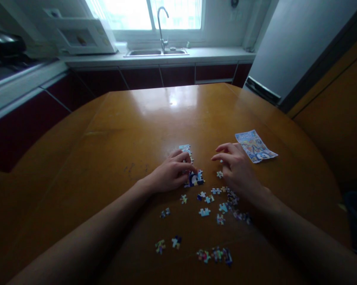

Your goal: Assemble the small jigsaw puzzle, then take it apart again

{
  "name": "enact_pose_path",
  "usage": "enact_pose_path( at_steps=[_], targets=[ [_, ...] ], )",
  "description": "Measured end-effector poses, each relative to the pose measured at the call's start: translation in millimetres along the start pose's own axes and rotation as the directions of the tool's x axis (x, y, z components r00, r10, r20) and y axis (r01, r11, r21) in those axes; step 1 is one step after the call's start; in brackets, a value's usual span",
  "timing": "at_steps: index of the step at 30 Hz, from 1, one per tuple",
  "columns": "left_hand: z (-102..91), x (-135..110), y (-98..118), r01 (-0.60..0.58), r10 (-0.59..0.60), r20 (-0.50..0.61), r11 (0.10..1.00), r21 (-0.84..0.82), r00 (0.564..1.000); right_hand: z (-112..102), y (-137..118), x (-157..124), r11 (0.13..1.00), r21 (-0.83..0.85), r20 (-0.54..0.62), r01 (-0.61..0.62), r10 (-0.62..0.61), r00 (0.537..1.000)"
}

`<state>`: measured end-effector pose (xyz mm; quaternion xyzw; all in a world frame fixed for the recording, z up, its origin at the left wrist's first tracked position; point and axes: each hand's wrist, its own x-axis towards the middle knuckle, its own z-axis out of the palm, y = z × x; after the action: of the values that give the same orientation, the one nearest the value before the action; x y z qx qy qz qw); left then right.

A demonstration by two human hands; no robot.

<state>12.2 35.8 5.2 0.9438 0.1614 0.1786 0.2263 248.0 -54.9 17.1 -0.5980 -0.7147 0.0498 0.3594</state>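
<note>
Jigsaw pieces point(204, 212), loose, scattered on the near half of the wooden table point(121, 130). The closest few lie in a short row near the table's near edge, and more sit between the two forearms.

Left hand point(169, 174): palm down, grip released, fingertips laid on the assembled patch point(195, 179). The patch lies flat at mid-table and runs on past the fingers, away from the person.

Right hand point(237, 168): well apart from the left, just above the table. Fingers loosely curled, thumb and forefinger pointing left. Cannot tell whether the grip holds a piece. One single piece point(219, 174) lies just beside its thumb.

Printed picture sheet point(255, 146): flat on the table, just beyond the right hand.

Far side: kitchen counter with sink point(154, 52) and tall faucet point(162, 23) under a bright window. Microwave point(83, 37) at left, refrigerator point(297, 43) at right.
</note>
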Motion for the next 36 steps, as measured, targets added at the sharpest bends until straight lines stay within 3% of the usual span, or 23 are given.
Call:
enact_pose_path(
  at_steps=[6, 10, 14, 22, 29, 36],
  targets=[
    [-1.0, -1, -1, 0.016, -0.019, -0.051, 0.998, -0.054, 0.999, -23, 20, 8, 1.0, 0.02, -0.164, -0.012, 0.015, 0.986],
    [0.3, -1, -3, -0.012, 0.011, -0.022, 1.0, -0.024, 1.0, -45, 41, 15, 0.996, -0.016, -0.332, -0.085, 0.075, 0.94],
    [2.0, -2, -6, -0.012, 0.012, -0.002, 1.0, 0.004, 1.0, -58, 53, 20, 0.992, -0.031, -0.423, -0.119, 0.095, 0.901],
    [-0.1, 0, -7, -0.029, 0.028, 0.021, 0.999, 0.021, 0.999, -60, 50, 22, 0.995, -0.013, -0.454, -0.096, 0.08, 0.888],
    [-3.9, 2, -4, 0.007, -0.009, -0.082, 1.0, -0.025, 0.997, -65, 52, 25, 0.99, 0.115, -0.483, -0.083, 0.129, 0.866],
    [-3.0, 1, -6, -0.006, 0.005, -0.073, 1.0, -0.003, 0.997, -64, 48, 25, 0.991, 0.114, -0.455, -0.077, 0.121, 0.882]
  ],
)
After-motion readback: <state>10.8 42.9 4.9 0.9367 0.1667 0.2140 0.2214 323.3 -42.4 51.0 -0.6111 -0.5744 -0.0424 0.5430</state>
